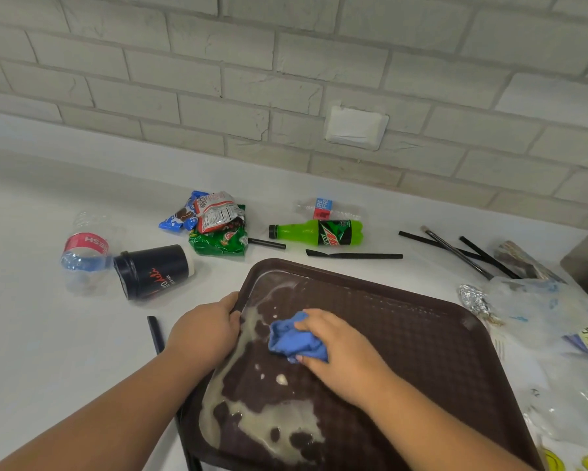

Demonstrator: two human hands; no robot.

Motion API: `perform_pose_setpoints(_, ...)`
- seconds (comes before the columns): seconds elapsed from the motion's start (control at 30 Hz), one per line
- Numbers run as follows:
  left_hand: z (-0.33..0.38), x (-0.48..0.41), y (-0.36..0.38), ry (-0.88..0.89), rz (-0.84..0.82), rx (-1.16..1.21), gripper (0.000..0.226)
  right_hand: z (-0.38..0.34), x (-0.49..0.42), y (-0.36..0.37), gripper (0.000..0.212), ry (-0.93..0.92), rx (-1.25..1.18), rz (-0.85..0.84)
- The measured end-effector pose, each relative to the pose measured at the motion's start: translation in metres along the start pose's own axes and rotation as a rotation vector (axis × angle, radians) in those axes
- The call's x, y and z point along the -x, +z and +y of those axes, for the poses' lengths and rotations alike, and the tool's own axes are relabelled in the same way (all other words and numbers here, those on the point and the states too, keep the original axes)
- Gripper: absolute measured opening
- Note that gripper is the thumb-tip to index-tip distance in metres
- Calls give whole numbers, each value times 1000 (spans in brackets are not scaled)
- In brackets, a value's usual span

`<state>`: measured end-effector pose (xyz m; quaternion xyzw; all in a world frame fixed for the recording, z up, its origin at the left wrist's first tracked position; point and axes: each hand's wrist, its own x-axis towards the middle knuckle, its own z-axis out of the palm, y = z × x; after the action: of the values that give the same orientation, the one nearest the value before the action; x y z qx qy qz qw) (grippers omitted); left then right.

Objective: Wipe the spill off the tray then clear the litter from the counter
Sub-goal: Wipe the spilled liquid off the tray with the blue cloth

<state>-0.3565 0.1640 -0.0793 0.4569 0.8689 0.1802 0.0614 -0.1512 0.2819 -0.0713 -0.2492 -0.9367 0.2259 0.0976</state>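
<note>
The right hand (340,348) has its fingers curled over a bunched blue cloth (292,338), pressing it onto the brown tray (421,351). The left hand (204,331) grips the tray's rim just beside it. The pale spill (272,426) runs as a long band along that rim, left of the cloth. Its biggest pool lies nearer the person than the right hand, so the wipe likely needs pulling back toward the body. Beyond both hands a cup (153,270), a green bottle (316,232) and wrappers (214,222) lie on the tabletop (48,334). Whether the cloth is soaked, I can't tell.
</note>
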Motion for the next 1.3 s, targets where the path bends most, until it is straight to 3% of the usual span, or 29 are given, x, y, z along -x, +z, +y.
perform_pose_setpoints(0.07, -1, 0, -1, 0, -4, 8, 35, 9, -2, -8, 40, 29, -47, -6)
perform_pose_setpoints(0.17, -1, 0, 0, 2, -7, 4, 37, 33, -12, -32, 29, 236, -34, 93)
perform_pose_setpoints(0.23, -1, -1, 1, 2, -13, 7, 37, 36, -16, -36, 31, 293, -14, 128)
perform_pose_setpoints(0.37, -2, -2, 1, -3, -17, 1, 39, 0, -2, -19, 56, 59, -29, -56)
perform_pose_setpoints(0.43, -2, -2, 1, -3, -22, 6, 40, -8, 6, -12, 54, -17, -12, -118)
perform_pose_setpoints(0.53, -2, -1, 0, 5, -27, 7, 40, 20, -2, -18, 40, 61, 24, 36)
perform_pose_setpoints(0.67, -2, -1, -1, 9, -38, -5, 42, 49, -30, -32, 33, 315, 92, 222)
perform_pose_setpoints(0.73, -2, -2, -1, 17, -38, -4, 40, 35, -43, -27, 41, 282, 26, 181)
perform_pose_setpoints(0.87, -2, -1, -2, 22, -37, -3, 37, 1, -47, -8, 52, 19, -55, -65)
perform_pose_setpoints(0.97, -2, 0, -2, 18, -33, 7, 36, 19, -46, -14, 47, 52, 91, 33)
perform_pose_setpoints(1.1, -3, 0, 0, 16, -31, 10, 35, 32, -51, -20, 42, 300, 242, 186)
perform_pose_setpoints(1.3, -4, -1, -1, 14, -28, 26, 37, 16, -49, -14, 51, 98, 278, 58)
